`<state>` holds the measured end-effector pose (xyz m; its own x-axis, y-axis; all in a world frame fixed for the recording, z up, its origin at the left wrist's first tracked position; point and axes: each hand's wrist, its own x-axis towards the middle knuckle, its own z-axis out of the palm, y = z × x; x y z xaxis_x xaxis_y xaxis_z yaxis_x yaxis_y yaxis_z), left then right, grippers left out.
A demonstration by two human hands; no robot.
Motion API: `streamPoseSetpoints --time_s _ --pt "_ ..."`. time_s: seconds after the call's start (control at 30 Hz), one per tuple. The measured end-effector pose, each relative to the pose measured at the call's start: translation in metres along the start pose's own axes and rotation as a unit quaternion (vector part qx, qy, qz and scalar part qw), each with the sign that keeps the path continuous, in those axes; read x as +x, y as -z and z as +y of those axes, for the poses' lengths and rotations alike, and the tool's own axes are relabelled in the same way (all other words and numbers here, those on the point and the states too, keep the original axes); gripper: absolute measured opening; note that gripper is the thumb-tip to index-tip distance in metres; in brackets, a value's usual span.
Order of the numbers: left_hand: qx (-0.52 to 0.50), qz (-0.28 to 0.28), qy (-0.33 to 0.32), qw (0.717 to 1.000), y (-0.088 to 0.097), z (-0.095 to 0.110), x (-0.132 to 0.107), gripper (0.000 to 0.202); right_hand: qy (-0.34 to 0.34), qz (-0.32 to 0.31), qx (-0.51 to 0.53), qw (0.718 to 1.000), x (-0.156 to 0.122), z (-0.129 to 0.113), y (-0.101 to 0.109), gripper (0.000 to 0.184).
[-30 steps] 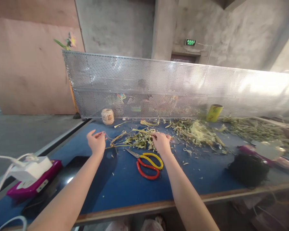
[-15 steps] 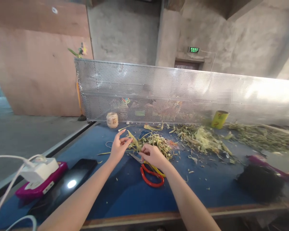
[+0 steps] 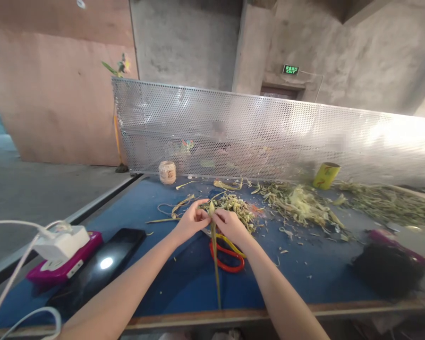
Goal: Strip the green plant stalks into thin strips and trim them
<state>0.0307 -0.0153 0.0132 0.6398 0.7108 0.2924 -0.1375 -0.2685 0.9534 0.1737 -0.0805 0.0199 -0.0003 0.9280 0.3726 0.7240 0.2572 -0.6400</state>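
My left hand [image 3: 193, 219] and my right hand [image 3: 230, 225] meet over the middle of the table. Between their fingertips they pinch a long yellow-green dried leaf strip [image 3: 215, 264], its folded top poking up and its narrow tail hanging toward the table's front edge. Beneath the hands lie scissors with red handles [image 3: 233, 269] and a yellow part [image 3: 230, 243]; the blades are mostly hidden. Just behind my right hand sits a heap of short dried plant bits [image 3: 239, 205]. Thin dried strands [image 3: 180, 203] lie to the left of it.
A phone [image 3: 106, 259] and a magenta power strip [image 3: 74, 264] with white chargers lie at left. A twine-coloured roll [image 3: 167, 172] and a yellow-green cup [image 3: 326, 175] stand before the perforated metal screen [image 3: 198, 113]. More dried plant heaps [image 3: 301, 208] and a black bundle [image 3: 386, 269] occupy the right.
My left hand has moved right and down to join the right hand. The leaf strip, slanted between the hands before, now hangs lengthwise toward me over the scissors.
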Motion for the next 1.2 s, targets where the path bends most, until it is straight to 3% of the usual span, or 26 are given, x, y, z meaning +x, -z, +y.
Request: streamPoseSetpoints --time_s 0.2,0.67,0.87,1.2 --pt "-0.020 0.032 0.023 0.999 -0.002 0.005 0.000 0.065 0.023 -0.014 -0.005 1.000 -0.001 0.003 -0.004 0.030" --pt "-0.023 -0.039 0.056 0.997 -0.003 -0.003 -0.001 0.084 0.005 -0.021 -0.099 0.995 0.002 0.003 -0.002 0.023" --pt "-0.020 -0.028 0.047 0.998 -0.004 -0.004 -0.001 0.088 -0.007 -0.045 -0.140 0.989 0.001 0.000 -0.001 0.027" --pt "0.011 0.002 0.063 0.998 -0.012 0.001 -0.006 0.083 0.012 -0.037 -0.342 0.939 0.001 -0.008 -0.003 0.030"
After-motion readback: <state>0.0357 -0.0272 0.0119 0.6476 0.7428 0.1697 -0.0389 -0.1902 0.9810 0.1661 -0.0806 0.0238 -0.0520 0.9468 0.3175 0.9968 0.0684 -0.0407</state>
